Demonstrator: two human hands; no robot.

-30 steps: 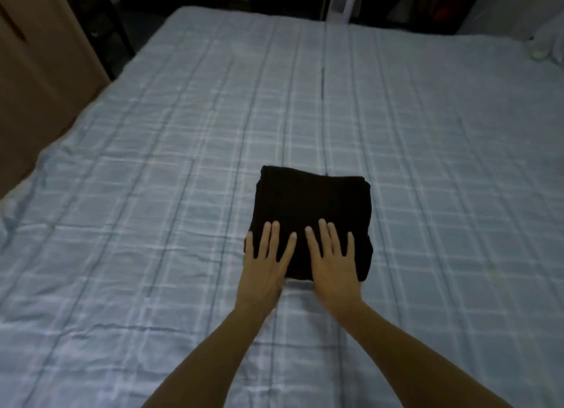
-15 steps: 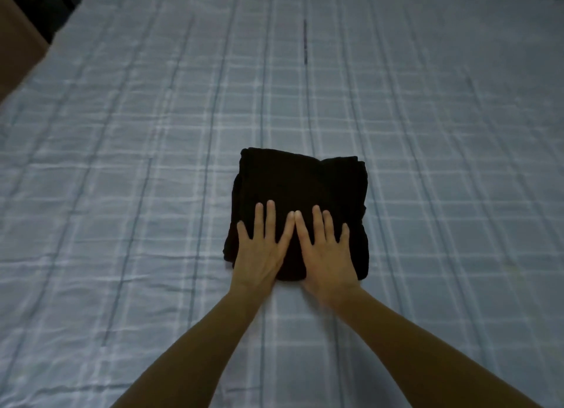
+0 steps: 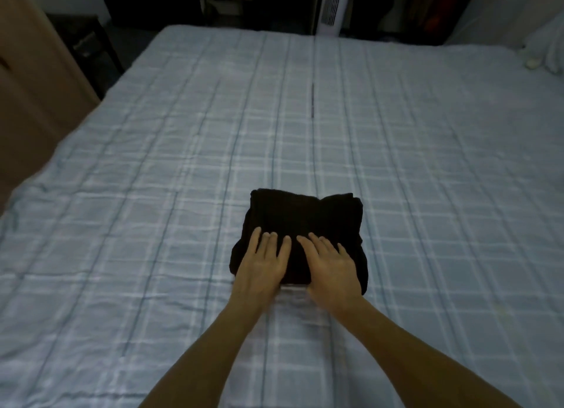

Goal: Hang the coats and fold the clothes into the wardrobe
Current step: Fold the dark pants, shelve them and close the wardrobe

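Since half a second ago the view tilts back up, so the far edge of the bed and the room beyond show again; both hands have slid slightly toward the near edge of the folded garment, fingers less spread. Left hand lies flat, palm down, fingers extended, gripping nothing, on the near left part of the black folded garment. Right hand sits just beside it, also flat and open, palm down on the near right part, fingers pointing far-left. Both wrists hang over the garment's near edge. Garment is a compact dark square, lying on the bed roughly centre, slightly near. Bed cover is pale blue plaid, lightly wrinkled. Far beyond the bed stands a white tower fan, dark wardrobe space around it, contents too dim to tell. Brown wooden panel at left. Small pale object at far right, blurred.
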